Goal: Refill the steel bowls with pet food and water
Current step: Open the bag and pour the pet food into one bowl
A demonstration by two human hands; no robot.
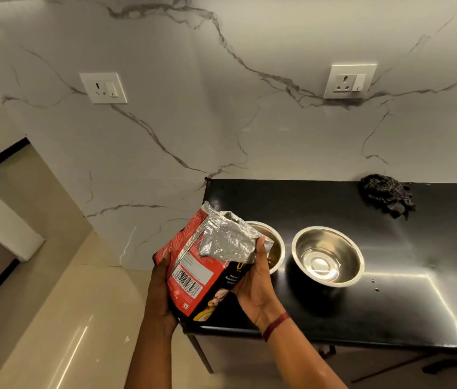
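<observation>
Both hands grip the food bag (207,265), left hand (162,287) underneath, right hand (252,279) at its foil mouth. Tipped carelessly, kibble could overshoot the left bowl (273,242) onto the counter (390,313) or into the right bowl (327,255).

The food pouch (193,265) covers the left part of the left steel bowl (273,249), so most of its inside is hidden; the few bits by its rim are too small to name. Fingers of the left grip (162,290) and right grip (255,282) lie out of sight behind the pouch, whose print is too blurred to read. Two specks (376,290) on the worktop (390,310) cannot be identified; the worktop runs off the right edge.
</observation>
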